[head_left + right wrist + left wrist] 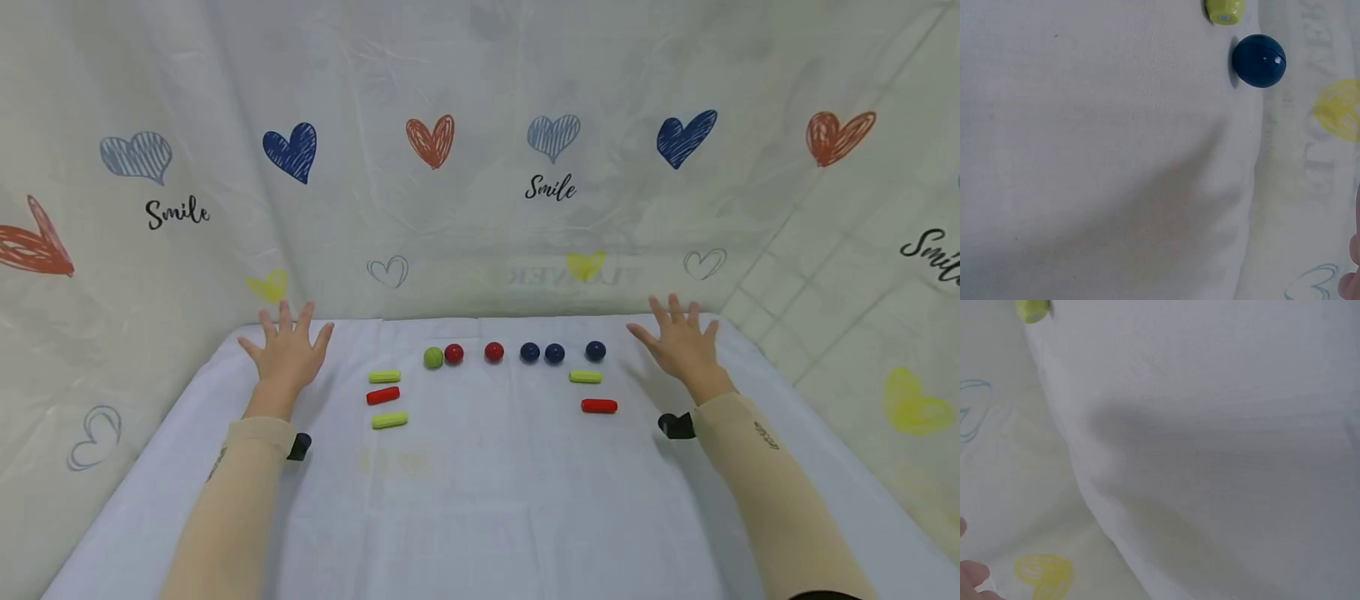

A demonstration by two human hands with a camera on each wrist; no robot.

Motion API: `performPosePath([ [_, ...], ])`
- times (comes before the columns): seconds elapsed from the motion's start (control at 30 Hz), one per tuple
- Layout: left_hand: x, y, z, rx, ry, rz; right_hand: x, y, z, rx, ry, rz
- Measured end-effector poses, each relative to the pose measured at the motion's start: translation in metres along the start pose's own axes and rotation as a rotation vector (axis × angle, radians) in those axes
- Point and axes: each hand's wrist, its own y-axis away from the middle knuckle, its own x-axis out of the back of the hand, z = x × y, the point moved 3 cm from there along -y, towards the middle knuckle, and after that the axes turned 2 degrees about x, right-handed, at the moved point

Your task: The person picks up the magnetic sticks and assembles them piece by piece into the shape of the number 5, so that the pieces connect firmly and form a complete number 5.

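My left hand (287,357), fingers straight and spread, is held over the far left of the white table and holds nothing. Nearest to it are a yellow-green stick (385,377), a red stick (383,396) and another yellow-green stick (389,420). Over the far right, my right hand (686,350) is likewise spread and holds nothing. Beside it lie a dark blue ball (596,351), a yellow-green stick (585,377) and a red stick (599,406). Only fingertips (972,574) show in the left wrist view; the right wrist view catches the blue ball (1259,60).
Along the back of the table (457,500) runs a row: a green ball (433,357), two red balls (453,354) (494,352) and two more dark blue balls (529,352) (554,354). A curtain (480,225) printed with hearts hangs behind and at both sides.
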Motion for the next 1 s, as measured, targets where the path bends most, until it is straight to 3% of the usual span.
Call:
performPosePath([
  [0.37,0.001,0.0,0.006,-0.069,0.035,0.046,0.0,0.001,-0.012,0.036,-0.054,0.004],
  [0.73,-0.004,0.001,0.013,-0.084,0.035,0.09,0.0,0.003,-0.018,0.05,-0.125,0.021],
  [1.0,-0.009,0.001,0.015,-0.102,0.134,0.049,-0.004,0.004,-0.02,0.065,-0.214,0.056],
])
